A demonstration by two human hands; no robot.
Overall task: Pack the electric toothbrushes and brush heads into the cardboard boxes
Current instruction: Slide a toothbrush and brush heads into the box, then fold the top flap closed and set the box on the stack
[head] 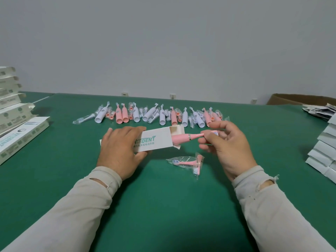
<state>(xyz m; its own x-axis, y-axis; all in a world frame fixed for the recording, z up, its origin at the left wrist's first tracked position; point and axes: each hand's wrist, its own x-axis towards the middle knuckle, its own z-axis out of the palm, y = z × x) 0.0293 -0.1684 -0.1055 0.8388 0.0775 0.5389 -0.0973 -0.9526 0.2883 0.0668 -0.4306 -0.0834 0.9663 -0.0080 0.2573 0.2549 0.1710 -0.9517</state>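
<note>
While the left hand (121, 150) lies flat with straight fingers on a white cardboard box (156, 141) printed in teal, lying mid-table (163, 206) with its right end flaps open, a pink toothbrush (189, 137) with a silver ring sticks half out of that end. The right hand (228, 144) pinches its brush tip. Two bagged pink brush heads (189, 162) lie just below.

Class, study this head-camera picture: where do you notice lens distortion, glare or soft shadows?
Head view: wide-angle lens bows the green felt table edge; even lighting, faint shadows under the left hand and right hand; slight glare on clear plastic-bagged pink brush heads.
</note>
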